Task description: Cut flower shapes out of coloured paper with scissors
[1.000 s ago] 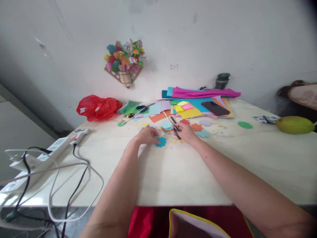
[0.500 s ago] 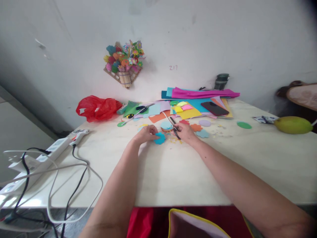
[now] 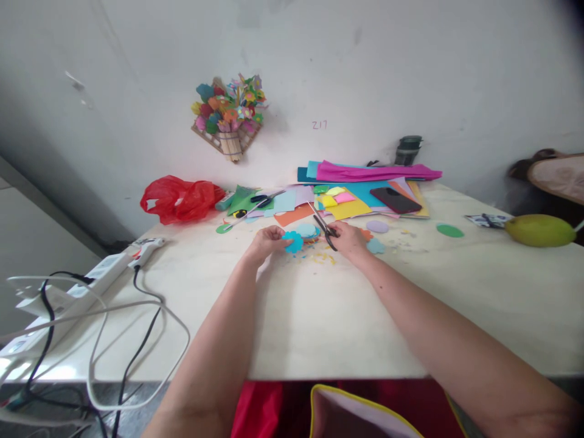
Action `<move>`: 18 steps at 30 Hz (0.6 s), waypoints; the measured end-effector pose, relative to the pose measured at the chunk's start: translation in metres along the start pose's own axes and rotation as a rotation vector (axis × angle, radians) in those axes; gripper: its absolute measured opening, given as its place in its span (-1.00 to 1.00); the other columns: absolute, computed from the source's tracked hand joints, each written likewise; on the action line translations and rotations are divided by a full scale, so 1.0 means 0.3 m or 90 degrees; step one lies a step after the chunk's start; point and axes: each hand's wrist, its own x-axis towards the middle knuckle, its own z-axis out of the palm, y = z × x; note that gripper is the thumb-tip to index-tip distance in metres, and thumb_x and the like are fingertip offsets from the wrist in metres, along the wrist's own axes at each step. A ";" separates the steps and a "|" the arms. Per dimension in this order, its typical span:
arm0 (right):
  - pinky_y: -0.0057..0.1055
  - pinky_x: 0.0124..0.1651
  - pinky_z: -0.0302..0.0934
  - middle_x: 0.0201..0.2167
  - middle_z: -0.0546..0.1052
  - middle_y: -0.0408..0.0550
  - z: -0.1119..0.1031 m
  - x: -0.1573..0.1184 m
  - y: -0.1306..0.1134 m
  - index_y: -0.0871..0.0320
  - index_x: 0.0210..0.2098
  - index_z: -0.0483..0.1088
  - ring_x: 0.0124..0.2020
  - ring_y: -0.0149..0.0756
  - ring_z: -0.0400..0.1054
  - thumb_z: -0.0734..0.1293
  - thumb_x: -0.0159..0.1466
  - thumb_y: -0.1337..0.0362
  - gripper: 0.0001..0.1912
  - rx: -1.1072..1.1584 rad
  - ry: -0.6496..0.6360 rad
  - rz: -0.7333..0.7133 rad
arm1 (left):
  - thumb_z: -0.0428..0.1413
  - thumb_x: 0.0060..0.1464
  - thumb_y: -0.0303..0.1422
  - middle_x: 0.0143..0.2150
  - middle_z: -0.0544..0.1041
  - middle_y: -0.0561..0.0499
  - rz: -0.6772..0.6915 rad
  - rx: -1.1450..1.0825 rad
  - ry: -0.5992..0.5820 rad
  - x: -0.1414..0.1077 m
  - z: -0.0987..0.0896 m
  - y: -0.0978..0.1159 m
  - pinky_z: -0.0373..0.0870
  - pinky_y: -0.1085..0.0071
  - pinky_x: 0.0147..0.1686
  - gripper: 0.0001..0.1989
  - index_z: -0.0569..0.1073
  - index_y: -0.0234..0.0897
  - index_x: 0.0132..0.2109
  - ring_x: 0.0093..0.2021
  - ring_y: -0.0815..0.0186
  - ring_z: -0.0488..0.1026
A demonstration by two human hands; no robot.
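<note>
Scissors (image 3: 330,243) are in the right hand (image 3: 349,239), just right of center frame, fingers wrapped round the black handles and tips pointing up and away, while the left hand (image 3: 267,243) pinches the blue scalloped piece (image 3: 294,242) by its left edge, a bit below dead center. If it's trimming, I'd keep the cutting hand steady, turn the piece with the left and take small snips, thumb well clear of the blades. Imo work over the yellow scraps (image 3: 326,260), and don't nick the little stack (image 3: 308,230) right beside it.
</note>
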 end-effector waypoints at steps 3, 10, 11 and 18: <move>-0.41 -0.31 0.26 -0.35 0.59 -0.08 -0.001 0.002 0.006 0.05 -0.26 0.50 -0.26 -0.19 0.46 0.43 -0.04 0.08 -0.65 -0.032 -0.009 0.009 | 0.36 -0.41 -0.28 -0.56 0.48 0.07 0.011 -0.008 0.020 0.005 -0.009 -0.007 0.32 0.42 -0.43 -0.64 0.38 -0.32 -0.47 -0.54 0.39 0.41; -0.39 -0.29 0.25 -0.34 0.59 -0.07 0.004 0.001 0.011 0.05 -0.24 0.50 -0.24 -0.17 0.45 0.42 -0.03 0.09 -0.65 -0.064 -0.011 0.018 | 0.33 -0.34 -0.18 -0.58 0.46 0.06 0.032 -0.004 0.035 0.004 -0.021 -0.005 0.27 0.42 -0.43 -0.68 0.44 -0.31 -0.52 -0.54 0.39 0.37; -0.39 -0.29 0.25 -0.34 0.58 -0.08 0.006 0.001 0.013 0.04 -0.24 0.50 -0.25 -0.18 0.45 0.42 -0.03 0.09 -0.65 -0.067 -0.008 0.017 | 0.33 -0.35 -0.18 -0.58 0.46 0.07 0.029 -0.004 0.036 0.004 -0.022 -0.003 0.26 0.42 -0.43 -0.68 0.44 -0.31 -0.52 -0.54 0.39 0.36; -0.42 -0.33 0.24 -0.35 0.58 -0.10 0.010 0.000 0.015 0.03 -0.25 0.50 -0.27 -0.21 0.45 0.41 -0.02 0.12 -0.68 -0.072 0.003 0.006 | 0.33 -0.35 -0.22 -0.56 0.46 0.05 0.025 -0.037 0.026 0.008 -0.033 -0.009 0.27 0.40 -0.41 -0.71 0.46 -0.31 -0.51 -0.52 0.38 0.36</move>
